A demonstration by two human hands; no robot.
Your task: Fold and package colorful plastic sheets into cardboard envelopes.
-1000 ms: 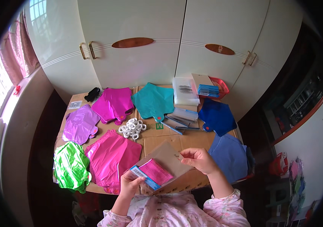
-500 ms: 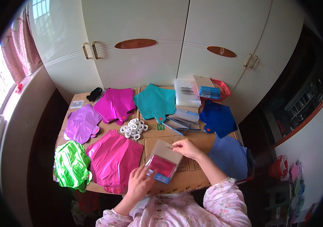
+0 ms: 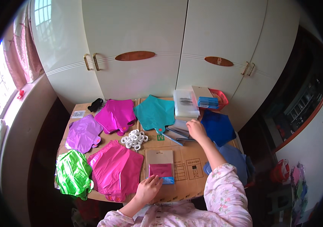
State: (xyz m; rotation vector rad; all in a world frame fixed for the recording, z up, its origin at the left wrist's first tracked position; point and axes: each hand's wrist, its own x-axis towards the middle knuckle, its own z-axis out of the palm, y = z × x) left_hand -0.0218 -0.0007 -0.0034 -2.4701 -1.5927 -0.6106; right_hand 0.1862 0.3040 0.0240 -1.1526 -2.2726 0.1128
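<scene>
A flat packet with a grey-beige card, a folded dark-pink sheet and a blue lower band lies on the cardboard in front of me. My left hand rests at its lower left corner, fingers stretched over the edge. Farther right, my right hand is closed at the right end of a fanned pile of clear packets with blue edges. Whatever its fingertips pinch is too small to make out. Left of the packet lies a shiny pink foil balloon, spread flat.
White rings are heaped mid-table. Around them lie green, lilac, magenta, teal, dark blue and lighter blue foil balloons. Behind stand clear sleeves and a red basket.
My right hand has let go of the packet's top and moved away to the fanned pile. The packet, tilted before, now lies straight. My left hand has settled at its lower corner.
</scene>
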